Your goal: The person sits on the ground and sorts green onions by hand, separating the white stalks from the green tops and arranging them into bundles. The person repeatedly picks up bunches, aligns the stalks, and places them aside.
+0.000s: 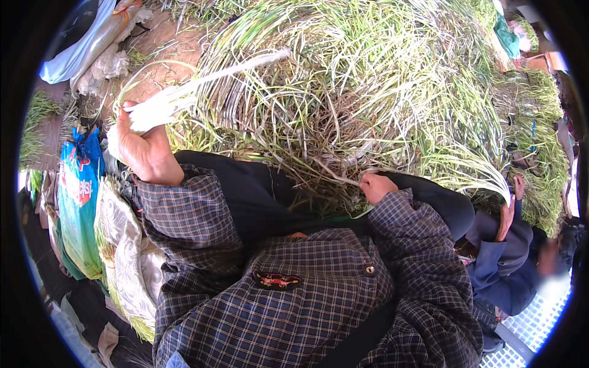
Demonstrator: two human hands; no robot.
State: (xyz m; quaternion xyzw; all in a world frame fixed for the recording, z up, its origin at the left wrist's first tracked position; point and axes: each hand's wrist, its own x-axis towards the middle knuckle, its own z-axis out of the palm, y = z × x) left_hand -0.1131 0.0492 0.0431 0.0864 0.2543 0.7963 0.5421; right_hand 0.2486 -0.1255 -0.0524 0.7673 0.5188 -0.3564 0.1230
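Note:
My left hand (149, 149), raised at the left, grips the pale lower ends of a bundle of long plant stalks (170, 101). One thicker whitish stem in that bundle points up and to the right. Over my right thigh, my right hand (378, 186) has its fingers closed on a thin pale stalk (339, 175), whose free part reaches up and left over the heap. A large heap of long green and whitish stalks (359, 78) lies before my knees, with darker, brownish stalks near its middle. The fingertips of both hands are partly hidden.
A person (504, 271) sits close on the right, holding a fan of pale stalks (487, 175). On the left stand a blue and green plastic sack (80, 202) and a patterned pale cloth (122, 244) around more stalks. Another heap of greens (543, 161) lies at the far right.

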